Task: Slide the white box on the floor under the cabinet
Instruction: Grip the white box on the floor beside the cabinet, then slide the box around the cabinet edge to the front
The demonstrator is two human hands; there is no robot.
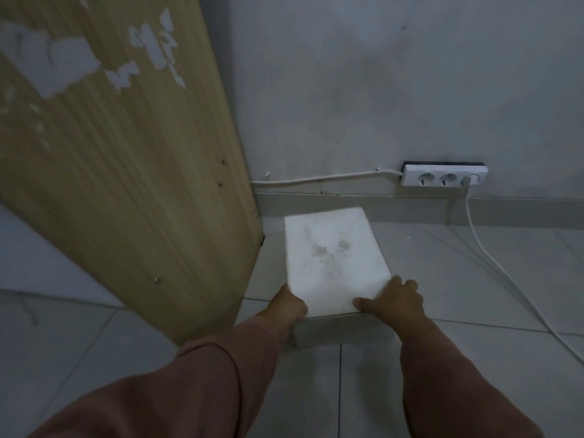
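Item: white box (335, 263), lid smudged, set on the tiled floor (442, 279) just right of the wooden cabinet (126, 169) side panel, near the wall; not yet under it

Left hand (289, 306): placed at the near-left corner; fingers wrapped out of sight below the lid edge, state cannot be told

Right hand (395, 300): laid on the near-right corner, fingers (363, 301) spread flat against lid and side

Handling, as judged: the box is best kept flat and pushed low from both near corners, steered leftward evenly so it does not pivot; the white cable (493, 257) is to be kept clear

Obscured: any gap beneath the cabinet is not shown; clearance cannot be confirmed; box base partly shadowed; dim light
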